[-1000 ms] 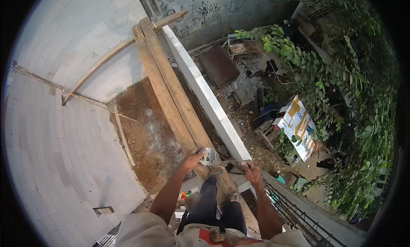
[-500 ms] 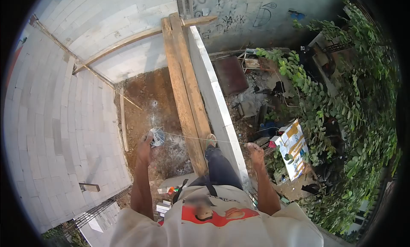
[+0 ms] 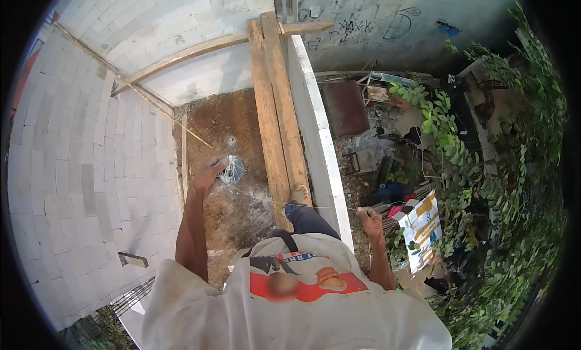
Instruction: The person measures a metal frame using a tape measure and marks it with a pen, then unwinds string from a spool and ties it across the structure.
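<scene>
My left hand (image 3: 210, 173) grips a bundle of wound string (image 3: 232, 170), pale and loosely wrapped, above the dirt floor. From the bundle a thin string (image 3: 324, 206) runs across the planks and the block wall to my right hand (image 3: 370, 221). The fingers of that hand are pinched on the string, just beyond the wall. A short end seems to hang below them. My foot (image 3: 299, 196), in a sandal, rests on the wooden planks (image 3: 275, 120) between my hands.
A low wall of light blocks (image 3: 321, 123) runs beside the planks. Tall block walls (image 3: 78, 174) stand at left. Beyond the low wall lie a dark red panel (image 3: 345, 108), a taped white board (image 3: 420, 232), debris and leafy branches (image 3: 451, 138). A wooden beam (image 3: 187, 58) crosses the far corner.
The view has shifted, so the surroundings sit further right. My left hand and the bundle have risen toward the far side. The string now slants and sags more between my hands.
</scene>
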Action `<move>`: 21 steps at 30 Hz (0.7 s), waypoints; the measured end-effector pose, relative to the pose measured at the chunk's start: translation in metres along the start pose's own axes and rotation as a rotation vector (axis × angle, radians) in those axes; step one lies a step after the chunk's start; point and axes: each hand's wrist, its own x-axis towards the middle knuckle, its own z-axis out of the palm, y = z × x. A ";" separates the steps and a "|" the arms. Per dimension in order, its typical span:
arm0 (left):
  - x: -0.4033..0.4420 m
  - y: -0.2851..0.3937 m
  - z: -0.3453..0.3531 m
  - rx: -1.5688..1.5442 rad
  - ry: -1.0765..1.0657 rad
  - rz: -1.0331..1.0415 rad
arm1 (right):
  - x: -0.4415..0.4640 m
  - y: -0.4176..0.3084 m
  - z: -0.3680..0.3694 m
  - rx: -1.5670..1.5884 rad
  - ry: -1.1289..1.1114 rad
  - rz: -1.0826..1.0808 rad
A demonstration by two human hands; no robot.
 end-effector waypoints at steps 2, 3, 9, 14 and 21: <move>0.015 0.027 -0.010 -0.122 0.029 0.016 | 0.034 -0.035 0.019 0.013 -0.006 0.006; 0.019 0.033 -0.014 -0.128 0.036 0.013 | 0.047 -0.052 0.030 0.034 -0.006 0.013; 0.049 0.055 -0.049 -0.005 0.181 0.031 | 0.144 -0.129 0.084 0.164 -0.058 -0.049; 0.088 0.083 -0.071 -0.108 0.220 -0.022 | 0.220 -0.184 0.113 0.122 -0.052 -0.101; 0.221 0.154 -0.109 -0.131 0.186 0.012 | 0.341 -0.246 0.151 0.151 -0.061 -0.041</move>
